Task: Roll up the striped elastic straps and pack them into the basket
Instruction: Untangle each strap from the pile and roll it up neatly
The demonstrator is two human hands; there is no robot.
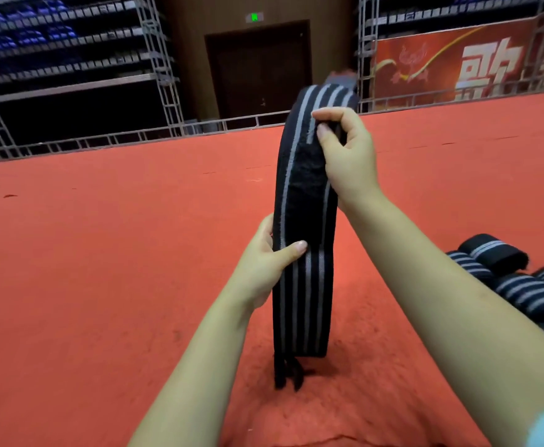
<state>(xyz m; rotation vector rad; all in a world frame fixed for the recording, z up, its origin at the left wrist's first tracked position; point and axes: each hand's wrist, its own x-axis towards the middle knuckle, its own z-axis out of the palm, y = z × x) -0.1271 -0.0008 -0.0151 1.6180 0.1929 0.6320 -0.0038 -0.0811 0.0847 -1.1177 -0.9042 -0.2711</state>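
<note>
Red carpet floor all round us, big hall. Our left hand pinches strap at its middle, thumb on front. Strap stands tall, long way up-down, loose ends touch carpet. Our right hand closed on top end, nearer for starting roll. Rolled straps lie far right. No basket seen. Red banner has big white letters, cut off; we cannot read them.

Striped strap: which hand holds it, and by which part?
Both. The right hand pinches the striped strap near its top fold; the left hand grips its left edge midway down.
</note>
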